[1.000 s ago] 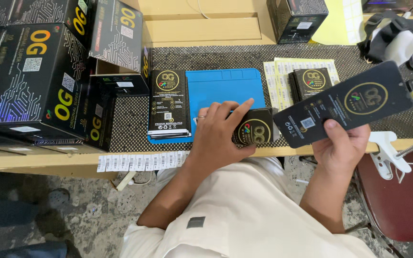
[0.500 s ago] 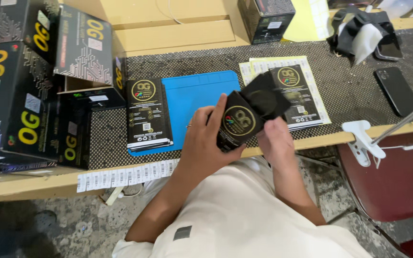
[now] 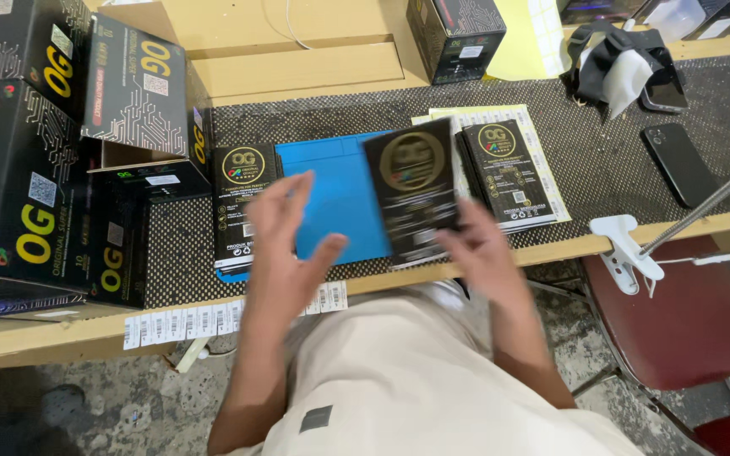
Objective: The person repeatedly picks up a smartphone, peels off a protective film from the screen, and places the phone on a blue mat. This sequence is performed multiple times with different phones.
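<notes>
Right hand (image 3: 482, 253) over mesh-covered workbench (image 3: 601, 160), concrete floor (image 3: 86, 405) below

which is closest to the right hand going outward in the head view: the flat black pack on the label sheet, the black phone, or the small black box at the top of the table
From the right hand:
1. Flat black pack on the label sheet, just above the hand.
2. Black phone, off to the right on the mesh mat.
3. Small black box, at the far edge of the table, above the hand.
</notes>
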